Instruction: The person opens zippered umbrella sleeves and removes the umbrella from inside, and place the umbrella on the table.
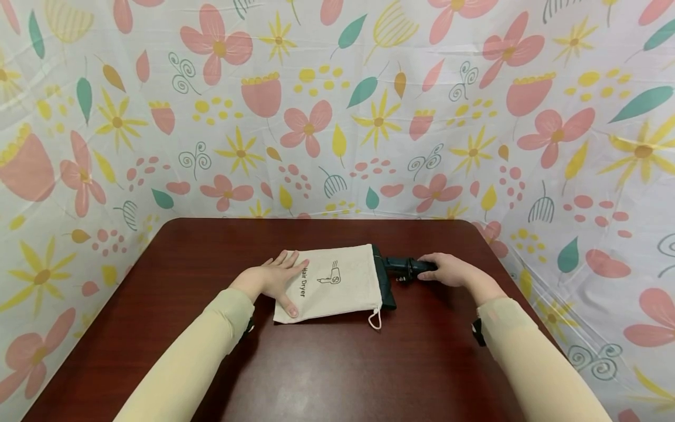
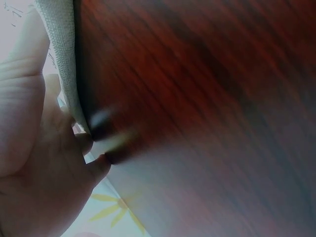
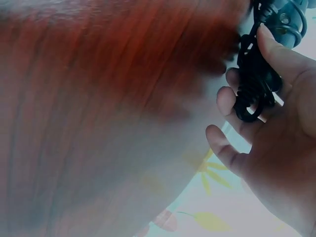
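Note:
A cream cloth drawstring bag (image 1: 348, 296) lies flat on the table, printed with "Hair Dryer" and a small drawing. My left hand (image 1: 276, 280) rests on its left end, fingers and thumb spread wide. Out of the bag's mouth at the right sticks a black hair dryer (image 1: 387, 287), the rest of it hidden inside the cloth. Its handle points right, and my right hand (image 1: 447, 271) grips the end. In the right wrist view, the black cord (image 3: 256, 86) is bundled against the handle, between my thumb and fingers.
The dark red-brown wooden table (image 1: 316, 375) has rounded far corners. A white curtain (image 1: 337, 176) with flower prints hangs behind it and along both sides. A loop of drawstring (image 1: 375, 319) trails from the bag's near right corner.

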Demonstrator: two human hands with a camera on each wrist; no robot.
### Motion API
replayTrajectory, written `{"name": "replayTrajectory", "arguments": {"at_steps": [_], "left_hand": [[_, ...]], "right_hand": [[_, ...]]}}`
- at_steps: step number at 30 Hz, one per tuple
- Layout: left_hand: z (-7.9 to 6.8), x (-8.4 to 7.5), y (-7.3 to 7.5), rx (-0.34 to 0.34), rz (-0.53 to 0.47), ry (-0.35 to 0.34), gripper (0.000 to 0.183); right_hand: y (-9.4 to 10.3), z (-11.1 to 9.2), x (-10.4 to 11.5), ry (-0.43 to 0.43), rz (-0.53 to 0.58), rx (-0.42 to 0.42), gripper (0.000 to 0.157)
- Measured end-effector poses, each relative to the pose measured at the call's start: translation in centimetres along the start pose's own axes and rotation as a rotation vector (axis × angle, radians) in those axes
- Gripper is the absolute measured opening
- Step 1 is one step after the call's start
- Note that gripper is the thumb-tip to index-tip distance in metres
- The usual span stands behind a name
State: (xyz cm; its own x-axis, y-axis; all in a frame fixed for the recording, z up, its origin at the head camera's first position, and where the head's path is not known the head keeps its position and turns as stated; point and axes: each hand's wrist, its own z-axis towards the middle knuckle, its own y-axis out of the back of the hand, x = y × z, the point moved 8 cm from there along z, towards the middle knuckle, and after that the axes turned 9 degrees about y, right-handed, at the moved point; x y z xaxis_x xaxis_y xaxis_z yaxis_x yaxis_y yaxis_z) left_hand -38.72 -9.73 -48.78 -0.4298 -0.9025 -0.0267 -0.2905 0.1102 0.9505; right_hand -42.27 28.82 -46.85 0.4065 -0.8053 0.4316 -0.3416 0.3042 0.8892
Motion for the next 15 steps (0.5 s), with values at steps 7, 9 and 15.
{"name": "replayTrajectory", "arguments": {"at_steps": [7, 9, 15], "left_hand": [[-0.1, -0.2, 0.0, 0.014, 0.007, 0.020, 0.133], [0.0, -0.2, -0.1, 0.019, 0.012, 0.023, 0.132], [-0.1, -0.1, 0.0, 0.026, 0.001, 0.023, 0.131]], "right_hand": [[-0.1, -1.2, -0.2, 0.015, -0.002, -0.057, 0.038], [-0.1, -1.7, -0.2, 0.007, -0.013, -0.069, 0.038], [0.0, -3.1, -0.2, -0.012, -0.063, -0.095, 0.046]]}}
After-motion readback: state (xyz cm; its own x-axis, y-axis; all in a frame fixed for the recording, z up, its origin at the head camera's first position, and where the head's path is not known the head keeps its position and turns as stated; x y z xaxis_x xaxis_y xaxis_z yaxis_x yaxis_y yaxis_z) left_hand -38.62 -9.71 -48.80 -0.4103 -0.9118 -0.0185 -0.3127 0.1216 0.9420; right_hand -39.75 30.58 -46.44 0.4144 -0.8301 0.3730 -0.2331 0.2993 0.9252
